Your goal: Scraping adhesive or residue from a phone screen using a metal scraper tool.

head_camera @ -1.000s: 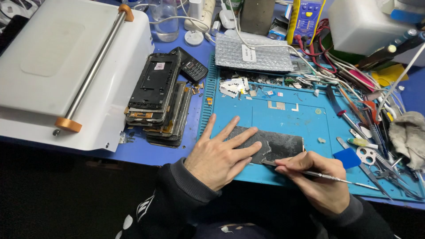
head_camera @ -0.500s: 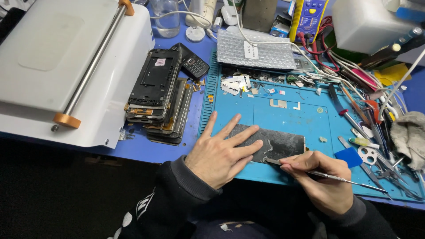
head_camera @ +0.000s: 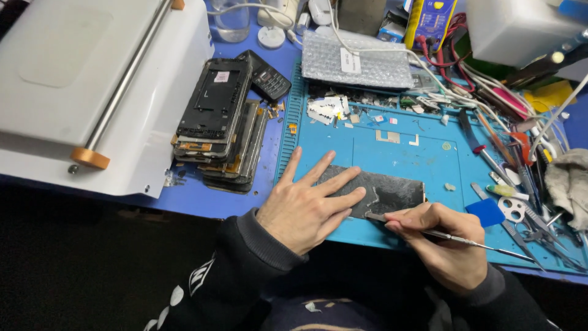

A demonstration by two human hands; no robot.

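Note:
A dark phone panel [head_camera: 387, 189] with whitish residue lies flat on the blue work mat [head_camera: 367, 141]. My left hand [head_camera: 309, 203] presses on its left half with the fingers spread. My right hand [head_camera: 442, 240] grips a thin metal tool [head_camera: 456, 238] like a pen. The tool's flat tip touches the panel's near edge close to my left fingertips, and its long shaft points off to the right.
A stack of dismantled phones [head_camera: 220, 125] sits left of the mat, beside a white machine with a metal bar [head_camera: 86, 79]. A bubble-wrap pouch [head_camera: 358, 61] lies at the back. Tweezers, screwdrivers and cables [head_camera: 520, 165] crowd the right side, with a blue pick [head_camera: 486, 212] and a grey cloth [head_camera: 569, 184].
Both hands stay on the panel in nearly the same pose. The tool tip has shifted slightly along the near edge.

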